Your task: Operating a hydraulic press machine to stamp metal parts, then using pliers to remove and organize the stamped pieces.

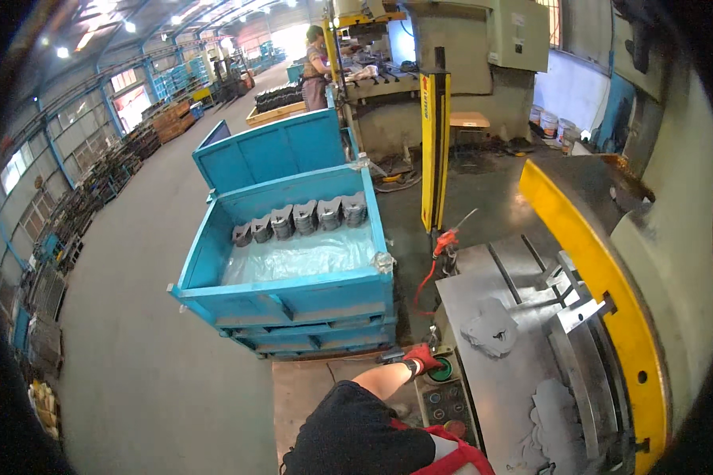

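My left hand (424, 359), in a red glove and with a dark band at the wrist, reaches to a round green button (442, 370) on a control box (445, 402) and touches it. Its fingers stretch toward the button and hold nothing I can see. My right hand is out of view. Right of the box, on the machine's steel table (483, 396), lies a flat grey metal plate (489, 328) of irregular outline. More such grey plates (556, 419) lie overlapping near a curved steel block (582, 372).
A blue metal bin (293, 297) holds several stacks of grey plates (305, 216) on plastic sheeting. A yellow post (435, 150), a red air gun (446, 241) and a yellow curved guard (602, 261) stand around the table. Farther off, a person (315, 71) stands at another machine.
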`<act>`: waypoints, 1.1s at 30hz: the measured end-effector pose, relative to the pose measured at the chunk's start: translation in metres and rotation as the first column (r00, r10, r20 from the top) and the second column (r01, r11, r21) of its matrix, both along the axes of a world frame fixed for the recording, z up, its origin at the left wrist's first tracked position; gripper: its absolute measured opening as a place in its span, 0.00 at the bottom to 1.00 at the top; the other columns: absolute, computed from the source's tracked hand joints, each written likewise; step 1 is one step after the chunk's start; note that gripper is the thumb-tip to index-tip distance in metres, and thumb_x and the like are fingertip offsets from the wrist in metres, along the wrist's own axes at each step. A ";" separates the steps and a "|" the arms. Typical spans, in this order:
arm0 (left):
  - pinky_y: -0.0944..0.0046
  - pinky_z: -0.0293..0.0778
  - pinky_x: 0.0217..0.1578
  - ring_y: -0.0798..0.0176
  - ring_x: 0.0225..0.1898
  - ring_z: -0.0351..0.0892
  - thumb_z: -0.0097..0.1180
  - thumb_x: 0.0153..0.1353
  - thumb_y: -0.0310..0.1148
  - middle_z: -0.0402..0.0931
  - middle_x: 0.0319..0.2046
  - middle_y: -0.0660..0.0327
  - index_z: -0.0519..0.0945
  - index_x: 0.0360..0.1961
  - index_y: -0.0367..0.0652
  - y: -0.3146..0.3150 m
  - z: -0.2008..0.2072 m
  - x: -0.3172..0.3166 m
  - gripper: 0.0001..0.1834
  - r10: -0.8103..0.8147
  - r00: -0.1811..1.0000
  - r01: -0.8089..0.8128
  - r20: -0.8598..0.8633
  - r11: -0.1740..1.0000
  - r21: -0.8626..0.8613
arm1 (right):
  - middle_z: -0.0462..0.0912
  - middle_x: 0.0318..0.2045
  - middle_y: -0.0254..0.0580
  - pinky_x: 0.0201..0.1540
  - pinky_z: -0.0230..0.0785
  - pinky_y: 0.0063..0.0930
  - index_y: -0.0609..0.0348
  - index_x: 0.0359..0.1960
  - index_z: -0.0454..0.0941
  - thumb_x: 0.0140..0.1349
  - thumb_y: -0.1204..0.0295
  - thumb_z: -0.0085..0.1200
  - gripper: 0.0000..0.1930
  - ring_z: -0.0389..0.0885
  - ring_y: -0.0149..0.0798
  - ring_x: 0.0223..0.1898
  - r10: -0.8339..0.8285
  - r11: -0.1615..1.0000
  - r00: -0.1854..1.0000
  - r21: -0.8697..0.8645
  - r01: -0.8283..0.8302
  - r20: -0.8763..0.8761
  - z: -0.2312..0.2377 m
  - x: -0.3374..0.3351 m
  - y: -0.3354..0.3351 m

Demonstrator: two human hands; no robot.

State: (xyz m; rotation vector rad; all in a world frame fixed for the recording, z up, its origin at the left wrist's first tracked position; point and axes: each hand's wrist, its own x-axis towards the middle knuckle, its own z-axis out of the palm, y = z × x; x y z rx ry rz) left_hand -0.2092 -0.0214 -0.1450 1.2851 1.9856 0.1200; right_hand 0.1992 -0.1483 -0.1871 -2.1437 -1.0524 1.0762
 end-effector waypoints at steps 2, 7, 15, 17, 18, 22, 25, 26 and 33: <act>0.54 0.65 0.53 0.48 0.55 0.66 0.64 0.33 0.64 0.67 0.52 0.45 0.66 0.52 0.38 0.000 -0.009 -0.002 0.50 0.028 1.000 -0.028 0.004 1.000 0.003 | 0.66 0.54 0.49 0.57 0.56 0.36 0.61 0.59 0.57 0.51 0.64 0.57 0.35 0.65 0.47 0.52 -0.032 1.000 0.999 -0.001 0.032 -0.010 -0.002 0.001 -0.011; 0.54 0.67 0.50 0.44 0.50 0.71 0.62 0.39 0.60 0.71 0.47 0.41 0.67 0.52 0.37 0.008 0.001 0.001 0.45 -0.130 0.985 0.119 0.110 0.988 0.102 | 0.68 0.52 0.49 0.55 0.58 0.35 0.61 0.59 0.57 0.49 0.63 0.60 0.36 0.67 0.45 0.50 -0.270 0.963 0.961 -0.004 0.270 -0.053 -0.015 0.014 -0.098; 0.71 0.64 0.15 0.73 0.16 0.67 0.44 0.62 0.52 0.70 0.18 0.66 0.75 0.33 0.46 -0.028 0.101 -0.052 0.20 0.240 0.501 -0.513 0.831 0.856 0.062 | 0.71 0.50 0.48 0.53 0.62 0.34 0.63 0.58 0.58 0.45 0.63 0.66 0.40 0.71 0.43 0.47 -0.700 0.702 0.649 -0.120 0.702 -0.298 -0.017 -0.055 -0.215; 0.78 0.63 0.15 0.78 0.15 0.66 0.44 0.61 0.54 0.72 0.22 0.67 0.73 0.38 0.47 -0.025 0.124 -0.044 0.21 -0.008 0.511 -0.322 0.860 0.925 0.199 | 0.72 0.48 0.48 0.49 0.66 0.32 0.66 0.55 0.59 0.42 0.68 0.68 0.39 0.72 0.40 0.46 -0.749 0.546 0.490 0.004 0.838 -0.447 -0.056 -0.059 -0.224; 0.79 0.62 0.14 0.78 0.16 0.66 0.41 0.63 0.53 0.72 0.23 0.67 0.72 0.41 0.46 -0.022 0.149 -0.027 0.21 0.046 0.325 -0.183 0.945 0.983 0.016 | 0.72 0.48 0.48 0.50 0.66 0.32 0.66 0.55 0.59 0.42 0.69 0.68 0.40 0.72 0.41 0.47 -0.733 0.550 0.502 0.036 0.835 -0.459 -0.078 -0.056 -0.231; 0.81 0.58 0.15 0.77 0.18 0.65 0.38 0.65 0.49 0.70 0.21 0.69 0.72 0.42 0.38 0.001 0.183 0.064 0.23 -0.016 0.144 0.154 0.989 0.988 -0.006 | 0.72 0.49 0.47 0.50 0.66 0.31 0.66 0.55 0.60 0.41 0.69 0.68 0.39 0.71 0.42 0.48 -0.654 0.545 0.477 0.072 0.836 -0.587 -0.030 -0.068 -0.215; 0.75 0.60 0.15 0.75 0.16 0.63 0.41 0.64 0.51 0.67 0.18 0.69 0.75 0.37 0.42 0.005 0.233 0.152 0.22 -0.082 0.295 0.345 0.952 0.938 -0.026 | 0.72 0.49 0.46 0.49 0.67 0.32 0.64 0.55 0.62 0.43 0.68 0.67 0.36 0.71 0.41 0.48 -0.684 0.523 0.476 0.084 0.848 -0.552 -0.041 -0.068 -0.223; 0.76 0.59 0.13 0.75 0.13 0.63 0.40 0.62 0.55 0.68 0.17 0.68 0.75 0.38 0.44 0.008 0.241 0.178 0.25 -0.283 0.267 0.438 0.921 0.887 0.145 | 0.73 0.49 0.46 0.48 0.67 0.31 0.64 0.54 0.63 0.45 0.68 0.66 0.35 0.72 0.40 0.48 -0.700 0.504 0.450 0.063 0.861 -0.555 -0.049 -0.066 -0.228; 0.73 0.65 0.14 0.70 0.14 0.67 0.43 0.58 0.61 0.71 0.18 0.64 0.75 0.37 0.43 0.066 0.223 0.301 0.29 -0.291 0.226 0.509 0.929 0.849 0.142 | 0.76 0.45 0.43 0.47 0.67 0.29 0.58 0.51 0.70 0.53 0.72 0.56 0.21 0.75 0.38 0.42 -0.657 0.601 0.662 0.279 0.749 -0.360 -0.004 -0.088 -0.266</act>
